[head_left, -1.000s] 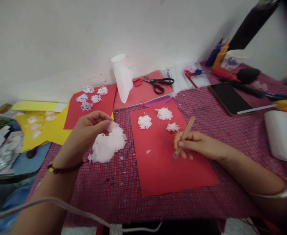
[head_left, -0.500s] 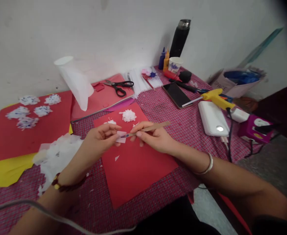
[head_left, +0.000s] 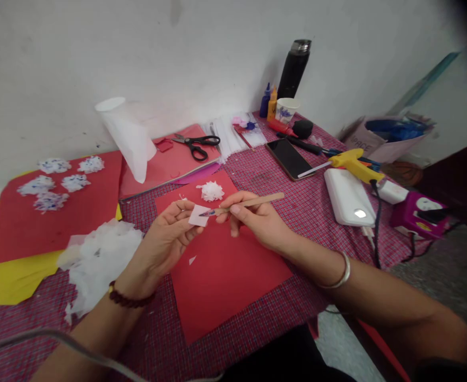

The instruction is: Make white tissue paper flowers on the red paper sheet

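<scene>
My left hand (head_left: 176, 225) pinches a small white paper square (head_left: 197, 216) by its left side. Between the fingers of my right hand (head_left: 249, 215) is a flat wooden stick (head_left: 263, 200), its narrowed, blue-stained tip lying against the square. Both hands hover above a red paper sheet (head_left: 227, 281). A white ruffled paper puff (head_left: 212, 191) rests near that sheet's far edge, and other white bits there are partly hidden by my hands. To the left lies a pile of thin white paper pieces (head_left: 102, 260).
Several blue-speckled puffs (head_left: 51, 200) sit on another red sheet (head_left: 54, 233) at left. Scissors (head_left: 197, 143) and a white paper cone (head_left: 126, 138) lie behind. At right are a phone (head_left: 291, 158), a yellow glue gun (head_left: 355, 164), a white power bank (head_left: 347, 199) and a black flask (head_left: 294, 69).
My left hand has turned, so the paper square now faces up more fully. The stick's tip stays on it. The whole view has shifted slightly.
</scene>
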A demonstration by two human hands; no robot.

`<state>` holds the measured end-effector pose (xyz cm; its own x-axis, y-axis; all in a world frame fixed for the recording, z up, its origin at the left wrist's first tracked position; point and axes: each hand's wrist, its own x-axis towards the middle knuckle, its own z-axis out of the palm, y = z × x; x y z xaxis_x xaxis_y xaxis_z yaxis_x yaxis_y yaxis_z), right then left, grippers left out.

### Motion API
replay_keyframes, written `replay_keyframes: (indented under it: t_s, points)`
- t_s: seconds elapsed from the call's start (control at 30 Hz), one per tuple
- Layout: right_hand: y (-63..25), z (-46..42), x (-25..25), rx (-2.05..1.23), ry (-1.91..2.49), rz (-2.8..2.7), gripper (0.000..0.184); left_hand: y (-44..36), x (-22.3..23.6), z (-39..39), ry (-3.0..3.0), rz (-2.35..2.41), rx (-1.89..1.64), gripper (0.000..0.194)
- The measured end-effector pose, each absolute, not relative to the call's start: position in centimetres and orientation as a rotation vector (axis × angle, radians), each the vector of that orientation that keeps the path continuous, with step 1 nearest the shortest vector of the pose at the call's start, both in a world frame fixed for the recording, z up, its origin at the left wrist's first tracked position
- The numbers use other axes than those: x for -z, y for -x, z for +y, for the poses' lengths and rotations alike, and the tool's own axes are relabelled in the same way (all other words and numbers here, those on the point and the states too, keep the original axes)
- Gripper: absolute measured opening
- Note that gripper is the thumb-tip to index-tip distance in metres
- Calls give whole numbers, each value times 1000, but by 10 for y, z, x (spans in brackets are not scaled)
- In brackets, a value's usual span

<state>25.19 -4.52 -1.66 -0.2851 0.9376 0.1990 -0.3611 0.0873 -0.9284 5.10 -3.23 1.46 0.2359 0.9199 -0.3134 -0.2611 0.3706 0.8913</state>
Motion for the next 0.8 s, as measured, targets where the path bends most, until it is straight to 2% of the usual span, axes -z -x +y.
replay_keyframes:
  t_s: [0.17, 0.43, 0.63, 0.8]
  points:
    - [-251, -47, 15, -1492, 629, -1191, 21, -55, -7, -35, -950, 1114, -979, 13]
    - [-253, -51, 10, -1429, 692, -1221, 21, -59, -11, -40, -986, 1071, -1094, 9]
    - [-247, -51, 11, -1339, 814, -1131, 28, -63, -17, -51, -1586, 1202, -1176, 7]
    - [-248, -49, 9, -1623, 698, -900, 21, -64, -20, -54, -2085, 1255, -1142, 11]
